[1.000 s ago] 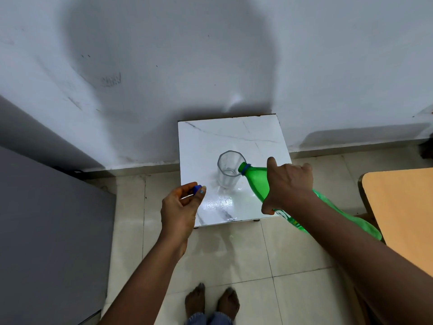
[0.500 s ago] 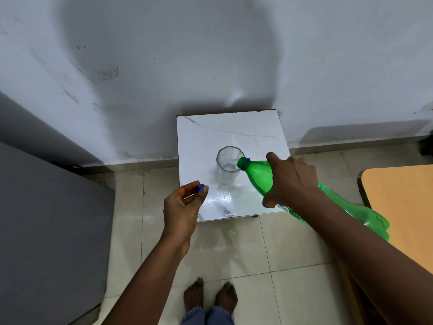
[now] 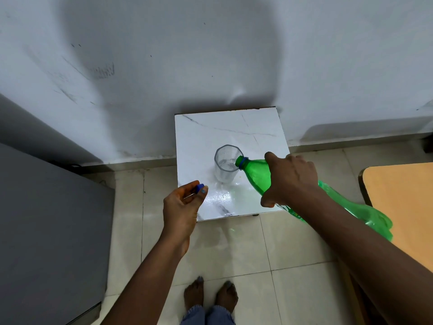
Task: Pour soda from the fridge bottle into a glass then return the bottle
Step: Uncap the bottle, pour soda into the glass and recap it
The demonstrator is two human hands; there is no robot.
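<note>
bare stool top (image 3: 210, 127) behind glass (image 3: 225, 164), wall (image 3: 234, 55) closes rear, tilted bottle (image 3: 256, 175) blocks right

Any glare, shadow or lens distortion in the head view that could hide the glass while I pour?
Head view: bright glare on the glossy white table just in front of the glass; the clear glass reads faintly against it. A large soft shadow darkens the wall behind. Wide-angle bending curves the frame edges. The green bottle mouth at the rim is sharp.

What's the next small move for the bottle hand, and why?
Probably tip the green soda bottle a little further: the right hand has its mouth at the glass rim, and the glass looks nearly empty. The left hand holds the blue cap.
</note>
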